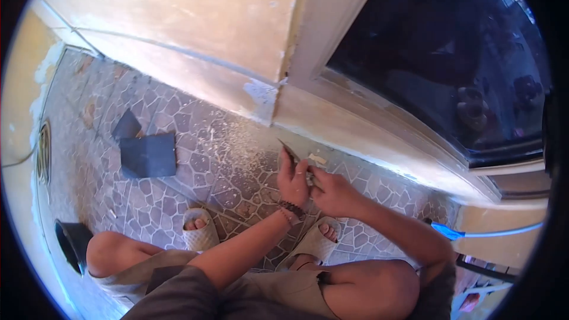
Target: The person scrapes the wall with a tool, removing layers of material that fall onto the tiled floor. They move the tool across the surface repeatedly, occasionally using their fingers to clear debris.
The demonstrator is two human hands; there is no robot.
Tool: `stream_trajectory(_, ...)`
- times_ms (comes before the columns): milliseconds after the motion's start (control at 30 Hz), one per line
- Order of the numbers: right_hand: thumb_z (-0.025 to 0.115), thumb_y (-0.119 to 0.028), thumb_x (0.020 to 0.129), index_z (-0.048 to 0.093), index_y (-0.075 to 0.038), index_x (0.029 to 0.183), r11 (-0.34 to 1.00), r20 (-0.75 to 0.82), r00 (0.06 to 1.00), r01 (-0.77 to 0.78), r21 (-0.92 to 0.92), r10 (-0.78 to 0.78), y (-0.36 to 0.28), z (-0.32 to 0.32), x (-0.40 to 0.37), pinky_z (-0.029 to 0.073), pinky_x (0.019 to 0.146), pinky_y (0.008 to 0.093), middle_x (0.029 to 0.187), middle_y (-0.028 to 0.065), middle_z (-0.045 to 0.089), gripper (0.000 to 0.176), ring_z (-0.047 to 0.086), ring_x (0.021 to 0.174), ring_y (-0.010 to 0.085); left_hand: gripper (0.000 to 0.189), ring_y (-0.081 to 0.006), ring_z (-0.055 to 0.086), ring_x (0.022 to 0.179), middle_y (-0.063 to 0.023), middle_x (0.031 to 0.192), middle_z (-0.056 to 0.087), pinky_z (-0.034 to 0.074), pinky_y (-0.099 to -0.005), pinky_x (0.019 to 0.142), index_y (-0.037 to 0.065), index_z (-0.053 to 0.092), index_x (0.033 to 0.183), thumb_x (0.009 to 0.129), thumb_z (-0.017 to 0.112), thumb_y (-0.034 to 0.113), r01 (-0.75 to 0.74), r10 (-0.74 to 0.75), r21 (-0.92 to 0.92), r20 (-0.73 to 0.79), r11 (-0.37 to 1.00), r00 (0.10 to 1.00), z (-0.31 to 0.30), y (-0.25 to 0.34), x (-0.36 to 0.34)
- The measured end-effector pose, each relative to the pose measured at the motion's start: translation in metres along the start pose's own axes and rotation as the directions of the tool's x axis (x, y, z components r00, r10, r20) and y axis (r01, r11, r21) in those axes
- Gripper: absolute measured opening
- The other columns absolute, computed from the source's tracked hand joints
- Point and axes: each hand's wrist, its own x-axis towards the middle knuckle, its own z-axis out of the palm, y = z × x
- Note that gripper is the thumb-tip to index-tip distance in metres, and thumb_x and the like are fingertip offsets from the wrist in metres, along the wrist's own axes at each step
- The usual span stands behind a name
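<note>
My left hand, with a dark beaded bracelet at its wrist, is closed round a thin pointed piece whose dark tip sticks out past the fingers, up and to the left. Pressed close against it, my right hand has its fingers curled in at the lower part of that piece. What the right fingers grip is hidden; I cannot tell whether it is the same piece or a small tool. Both hands are over the floor between my knees. Pale shavings lie scattered on the tiles beyond them.
Two dark flat sheets lie on the patterned stone floor to the left. A black bucket stands by my left knee. Ahead are a yellowish wall and a dark glass pane. A blue object is at right.
</note>
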Motion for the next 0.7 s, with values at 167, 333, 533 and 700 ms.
stream_trajectory(167,0.052,-0.014,0.079,0.044,0.000,0.128,0.917,0.201,0.968,-0.063,-0.394,0.153,-0.052,-0.049,0.000,0.049,0.081,0.0478,0.094,0.0313,0.061,0.051,0.061,0.090,0.0443,0.056,-0.0168,0.053,0.106,-0.0139,0.120,0.056,0.041,-0.0285,0.091,-0.004,0.031,0.139,0.091,0.053,0.016,0.073,-0.074,-0.017,-0.046,0.997,0.996,0.025,0.013,-0.001)
stream_trajectory(333,0.054,-0.011,0.078,0.046,0.008,0.120,0.921,0.078,0.997,0.031,-0.387,0.000,-0.075,-0.046,0.009,0.049,0.078,0.0481,0.093,0.0312,0.062,0.046,0.061,0.088,0.0450,0.062,-0.0165,0.054,0.099,-0.0151,0.112,0.059,0.041,-0.0298,0.089,0.001,0.027,0.143,0.091,0.054,0.020,0.045,-0.043,0.046,-0.052,0.998,0.998,0.022,0.049,0.023)
stream_trajectory(533,0.051,-0.005,0.084,0.043,0.003,0.131,0.900,-0.203,0.976,0.156,0.407,-0.077,-0.031,-0.017,-0.018,0.048,0.072,0.0307,0.089,0.0128,0.063,0.049,0.061,0.078,0.0188,0.065,-0.0337,0.016,0.141,-0.0273,0.150,0.017,0.019,-0.0363,0.112,-0.007,0.020,0.143,0.088,0.050,0.011,-0.498,0.457,0.290,0.202,0.817,0.866,0.029,0.080,0.013)
stream_trajectory(700,0.051,-0.006,0.086,0.042,0.003,0.132,0.874,-0.197,0.976,0.171,0.456,-0.088,-0.045,-0.021,-0.011,0.045,0.070,0.0242,0.088,0.0075,0.061,0.048,0.054,0.076,0.0091,0.066,-0.0354,0.021,0.139,-0.0291,0.148,0.019,0.022,-0.0370,0.111,-0.007,0.020,0.143,0.088,0.052,0.011,-0.599,0.566,0.293,0.195,0.746,0.801,0.031,0.095,0.031)
